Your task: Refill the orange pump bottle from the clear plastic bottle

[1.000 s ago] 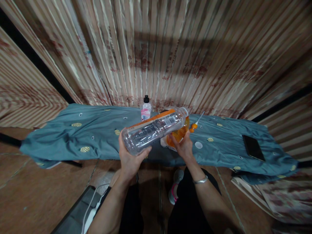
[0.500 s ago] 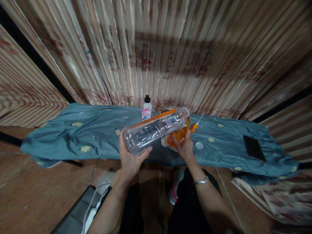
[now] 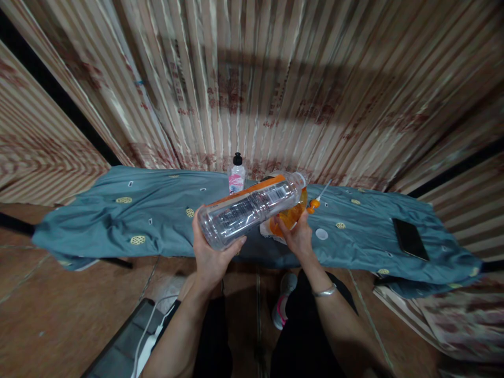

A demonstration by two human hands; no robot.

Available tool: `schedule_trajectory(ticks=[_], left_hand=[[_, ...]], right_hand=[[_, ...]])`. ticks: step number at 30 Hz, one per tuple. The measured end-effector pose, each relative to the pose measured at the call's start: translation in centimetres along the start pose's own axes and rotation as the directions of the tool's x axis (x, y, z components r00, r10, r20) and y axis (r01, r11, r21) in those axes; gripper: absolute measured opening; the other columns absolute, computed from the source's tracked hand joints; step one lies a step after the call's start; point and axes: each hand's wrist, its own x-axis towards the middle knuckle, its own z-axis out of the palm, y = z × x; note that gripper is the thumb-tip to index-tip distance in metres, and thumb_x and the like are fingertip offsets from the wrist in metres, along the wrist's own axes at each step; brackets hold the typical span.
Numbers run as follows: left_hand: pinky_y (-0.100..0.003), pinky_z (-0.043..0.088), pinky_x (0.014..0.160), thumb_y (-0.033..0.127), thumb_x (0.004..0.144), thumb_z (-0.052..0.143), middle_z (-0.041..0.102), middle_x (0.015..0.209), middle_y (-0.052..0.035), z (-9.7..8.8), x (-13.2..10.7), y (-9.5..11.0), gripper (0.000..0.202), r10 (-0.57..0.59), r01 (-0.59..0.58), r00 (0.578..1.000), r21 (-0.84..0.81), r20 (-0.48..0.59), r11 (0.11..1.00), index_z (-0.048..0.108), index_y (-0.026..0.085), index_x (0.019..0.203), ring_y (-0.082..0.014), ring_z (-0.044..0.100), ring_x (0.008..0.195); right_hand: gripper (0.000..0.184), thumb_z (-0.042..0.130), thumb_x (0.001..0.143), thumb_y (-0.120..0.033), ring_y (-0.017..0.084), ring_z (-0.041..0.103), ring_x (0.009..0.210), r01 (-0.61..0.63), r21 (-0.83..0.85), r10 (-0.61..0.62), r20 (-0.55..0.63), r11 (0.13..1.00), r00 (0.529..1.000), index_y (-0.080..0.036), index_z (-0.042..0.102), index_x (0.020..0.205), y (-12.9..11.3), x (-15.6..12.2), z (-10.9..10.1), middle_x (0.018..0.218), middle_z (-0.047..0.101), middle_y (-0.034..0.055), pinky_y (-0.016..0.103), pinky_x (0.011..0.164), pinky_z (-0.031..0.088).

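Observation:
My left hand (image 3: 212, 257) is wrapped round the base of a large clear plastic bottle (image 3: 240, 215) with an orange-edged label. The bottle is tilted, its neck up to the right over an orange bottle (image 3: 291, 214). My right hand (image 3: 299, 233) grips that orange bottle; its mouth is hidden behind the clear one. Right of it lies an orange pump top (image 3: 314, 205) with a pale tube. A white round cap (image 3: 322, 234) rests near my right wrist. Behind the clear bottle stands a small bottle (image 3: 237, 176) with a black cap and pink label.
A teal patterned cloth (image 3: 94, 210) covers the long narrow table. A black phone (image 3: 410, 239) lies at its right end. Striped curtains (image 3: 252, 79) hang close behind. Below left are a dark padded seat (image 3: 118, 341) and a white cable (image 3: 147, 328).
Almost nothing differs. Both hands hold the two bottles in the same pose, with only a very slight shift of the view.

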Motion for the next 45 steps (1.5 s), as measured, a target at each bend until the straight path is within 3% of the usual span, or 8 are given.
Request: schedule_trajectory(ticks=[20, 36, 45], left_hand=[[-0.049, 0.056, 0.11, 0.051, 0.054, 0.102, 0.066, 0.137, -0.0146, -0.13, -0.04, -0.23, 0.111, -0.001, 0.001, 1.0, -0.008, -0.001, 1.0, 0.047, 0.023, 0.146, -0.0318, 0.071, 0.123], [-0.053, 0.051, 0.115, 0.049, 0.053, 0.102, 0.065, 0.139, -0.0173, -0.36, -0.13, -0.4, 0.115, -0.004, 0.004, 1.0, 0.022, -0.01, 1.0, 0.046, 0.019, 0.149, -0.0345, 0.068, 0.127], [-0.045, 0.057, 0.108, 0.047, 0.055, 0.102, 0.069, 0.135, -0.0146, -0.19, -0.07, -0.42, 0.109, 0.068, -0.068, 0.998, 0.011, -0.011, 0.998, 0.049, 0.021, 0.147, -0.0298, 0.072, 0.121]], right_hand=[[0.094, 0.064, 0.081, -0.077, 0.04, 0.077, 0.107, -0.003, 0.017, 0.003, 0.01, 1.0, 1.0, -0.012, 0.044, 0.145, 0.09, -0.02, -0.04, 0.121, 0.076, 0.0233, 0.055, 0.088, 0.062], [0.095, 0.063, 0.083, -0.077, 0.039, 0.077, 0.104, 0.029, -0.003, -0.029, -0.023, 1.0, 0.999, -0.009, 0.044, 0.147, 0.39, -0.01, 0.21, 0.123, 0.074, 0.025, 0.054, 0.086, 0.062], [0.096, 0.062, 0.082, -0.076, 0.041, 0.077, 0.101, 0.022, -0.002, -0.022, -0.025, 1.0, 0.999, -0.007, 0.045, 0.147, 0.3, -0.03, 0.16, 0.119, 0.076, 0.0252, 0.056, 0.084, 0.062]])
